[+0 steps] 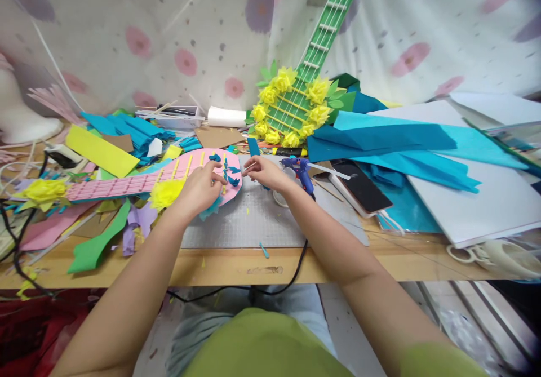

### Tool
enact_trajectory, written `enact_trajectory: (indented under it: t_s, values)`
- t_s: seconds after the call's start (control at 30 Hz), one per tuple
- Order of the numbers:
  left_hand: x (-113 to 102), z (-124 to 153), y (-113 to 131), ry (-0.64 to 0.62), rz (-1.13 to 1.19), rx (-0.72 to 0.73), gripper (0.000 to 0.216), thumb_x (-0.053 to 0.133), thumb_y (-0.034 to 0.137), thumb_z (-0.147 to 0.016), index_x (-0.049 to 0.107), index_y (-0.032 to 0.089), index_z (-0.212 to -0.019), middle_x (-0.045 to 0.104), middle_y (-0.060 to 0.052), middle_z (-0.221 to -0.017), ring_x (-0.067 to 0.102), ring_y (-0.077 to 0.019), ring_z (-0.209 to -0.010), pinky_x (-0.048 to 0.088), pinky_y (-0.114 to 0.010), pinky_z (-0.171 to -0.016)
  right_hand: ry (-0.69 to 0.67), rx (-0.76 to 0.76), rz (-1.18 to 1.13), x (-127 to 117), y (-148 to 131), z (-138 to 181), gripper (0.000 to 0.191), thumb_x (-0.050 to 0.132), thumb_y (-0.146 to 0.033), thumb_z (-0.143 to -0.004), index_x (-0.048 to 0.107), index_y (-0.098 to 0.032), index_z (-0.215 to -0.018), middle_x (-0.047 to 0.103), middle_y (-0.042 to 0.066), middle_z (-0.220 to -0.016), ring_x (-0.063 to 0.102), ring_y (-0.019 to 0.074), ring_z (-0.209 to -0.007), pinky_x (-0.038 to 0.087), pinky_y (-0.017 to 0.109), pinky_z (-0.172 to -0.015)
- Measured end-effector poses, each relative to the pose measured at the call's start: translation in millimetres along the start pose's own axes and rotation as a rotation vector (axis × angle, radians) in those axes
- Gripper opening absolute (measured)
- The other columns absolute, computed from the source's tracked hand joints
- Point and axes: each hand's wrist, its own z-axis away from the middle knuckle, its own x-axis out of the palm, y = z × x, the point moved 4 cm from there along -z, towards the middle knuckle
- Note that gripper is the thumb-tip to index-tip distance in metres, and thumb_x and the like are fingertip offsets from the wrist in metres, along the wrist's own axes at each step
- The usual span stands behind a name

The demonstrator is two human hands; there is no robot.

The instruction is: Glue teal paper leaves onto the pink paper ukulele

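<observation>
Guitar (139, 183), pink with yellow strips (188, 166) and little blue bits (234, 181), lies left-of-centre on the bench (236, 264). Two guitars total (other one's green (310, 68)), one glue gun (301, 169). Left hand (203, 185)'s on the pink body, half open; right hand (266, 173)'s pinched near its edge, can't tell on what.

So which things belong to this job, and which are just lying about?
Seemingly in use:
pink paper guitar, beneath the left hand
small dark-blue paper pieces on it
grey gridded cutting mat
perhaps the blue glue gun

Seemingly lying about:
black-screened rectangular phone
yellow paper rectangle
green paper strip
</observation>
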Motion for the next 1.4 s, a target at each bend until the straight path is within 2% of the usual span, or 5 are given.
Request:
enact_trajectory:
  t_s: [0.2,0.83,1.1,1.23,1.4]
  values:
    - [16,-9,-7,0.044,-0.113,0.164,0.05,0.044,0.011,-0.074,0.046,0.013,-0.124,0.072,-0.006,-0.101,0.052,-0.0269,-0.115,0.039,-0.043,-0.096,-0.052,0.027,0.016,12,-3,-5,0.037,0.047,0.009,-0.06,0.049,-0.019,-0.085,0.069,0.0,-0.075,0.064,0.0137,-0.077,0.046,0.023,-0.064]
    - [15,-15,-4,-0.012,-0.02,0.174,0.052,0.038,0.005,-0.069,0.048,0.015,-0.119,0.072,-0.005,-0.101,0.061,-0.0206,-0.105,0.043,-0.038,-0.094,-0.106,0.023,0.3,25,-11,-33,0.03,0.068,-0.005,-0.065,0.05,-0.018,-0.086,0.063,-0.003,-0.064,0.061,0.0134,-0.064,0.043,0.021,-0.055]
    - [12,-15,-4,-0.022,0.076,0.12,0.052,0.038,0.006,-0.07,0.045,0.017,-0.121,0.071,-0.004,-0.104,0.061,-0.0198,-0.105,0.043,-0.037,-0.092,-0.109,0.111,0.132,22,-6,-26,0.031,0.067,-0.006,-0.067,0.048,-0.019,-0.087,0.06,-0.005,-0.059,0.051,0.0083,-0.051,0.033,0.018,-0.045]
    - [9,-18,0,0.053,-0.063,0.14,0.053,0.039,0.005,-0.071,0.044,0.015,-0.123,0.067,-0.006,-0.114,0.054,-0.0232,-0.112,0.036,-0.041,-0.099,-0.106,0.141,0.029,21,-6,-21,0.032,0.065,-0.002,-0.067,0.046,-0.02,-0.085,0.057,-0.008,-0.053,0.043,0.0072,-0.043,0.029,0.019,-0.041]
    - [12,-26,5,-0.046,-0.244,0.135,0.053,0.041,0.006,-0.074,0.045,0.014,-0.126,0.066,-0.008,-0.115,0.046,-0.0293,-0.117,0.034,-0.044,-0.098,-0.115,0.167,-0.077,20,-3,-18,0.03,0.063,-0.001,-0.068,0.047,-0.02,-0.084,0.059,-0.007,-0.056,0.045,0.0079,-0.046,0.028,0.02,-0.042]
